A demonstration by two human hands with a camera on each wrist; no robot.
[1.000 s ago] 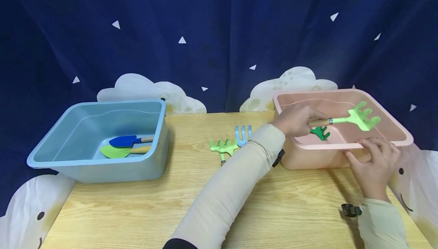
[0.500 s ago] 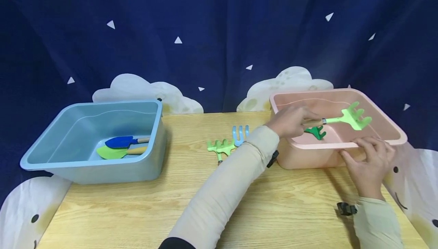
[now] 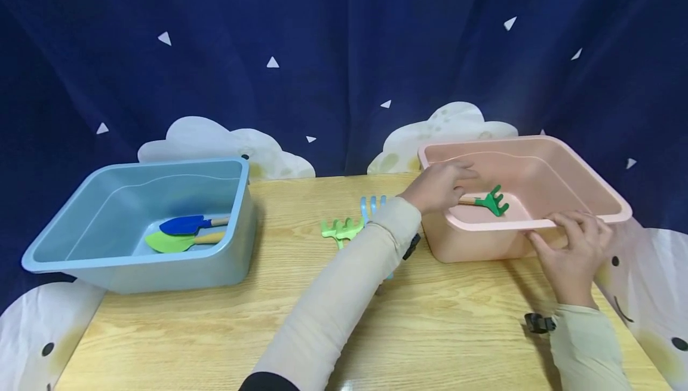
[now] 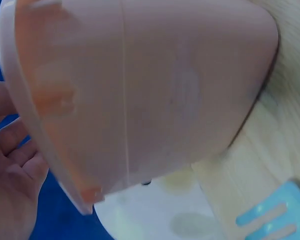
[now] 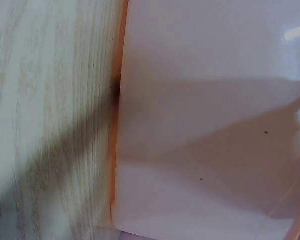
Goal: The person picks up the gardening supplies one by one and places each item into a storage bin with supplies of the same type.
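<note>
The left hand is over the left end of the pink bin, its fingers spread and holding nothing; the left wrist view shows this hand beside the bin's rim. My right hand grips the front rim, fingers over the edge and thumb outside. Inside the bin lies a dark green rake, its handle end hidden by the left hand. The light green rake held before is out of sight. The right wrist view shows mostly the bin's outer wall.
A blue bin at the left holds a blue trowel and a green trowel. Between the bins, light green rakes and a light blue rake lie on the wooden table, partly under the left sleeve.
The left hand has let go of the light green rake, and its fingers have spread. The dark green rake in the pink bin has shifted and turned slightly. The right hand remains on the rim.
</note>
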